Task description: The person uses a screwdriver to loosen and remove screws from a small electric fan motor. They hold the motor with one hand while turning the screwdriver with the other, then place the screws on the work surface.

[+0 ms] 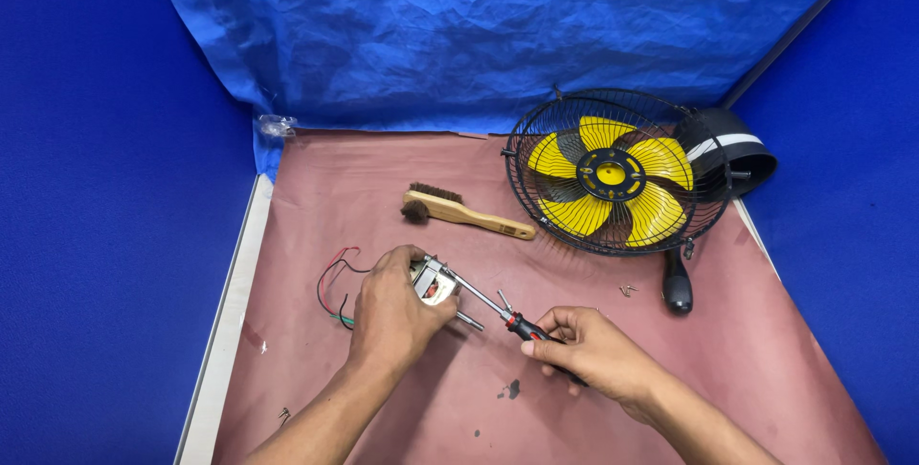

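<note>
While clamped in left hand [391, 317] at mat [574, 398] centre: motor [436, 283], wires [335, 293] trailing left. Gripped by right hand [589, 350]: screwdriver [488, 305], long axis running up-left, tip on motor. Behind: brush [464, 211], fan [617, 173].

Screwdriver [498, 310] against hand-held motor [433, 282]
</note>
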